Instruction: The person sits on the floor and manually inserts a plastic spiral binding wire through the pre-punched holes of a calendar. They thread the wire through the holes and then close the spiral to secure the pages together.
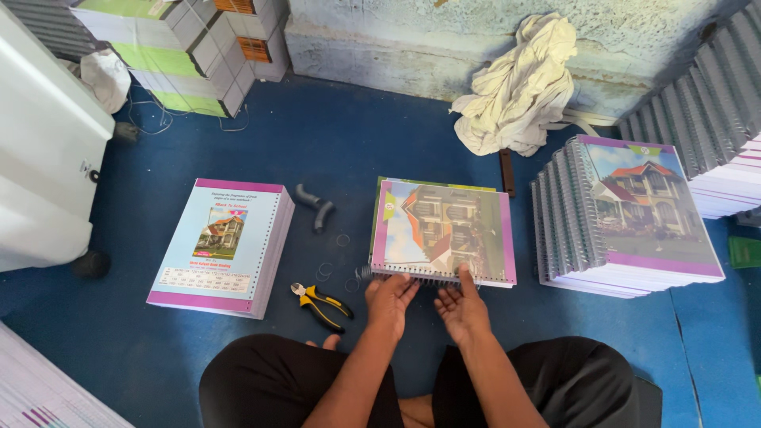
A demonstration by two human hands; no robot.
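Observation:
A notebook with a house picture on its purple-edged cover lies on the blue floor in front of me. A wire spiral runs along its near edge. My left hand rests at that edge, fingertips on the spiral. My right hand is beside it, fingers spread and touching the notebook's near edge. Neither hand grips anything. Yellow-handled pliers lie just left of my left hand.
An unbound stack of punched books sits at the left. A tall stack of spiral-bound notebooks stands at the right, more behind it. A crumpled cloth lies by the wall. Small wire rings dot the floor.

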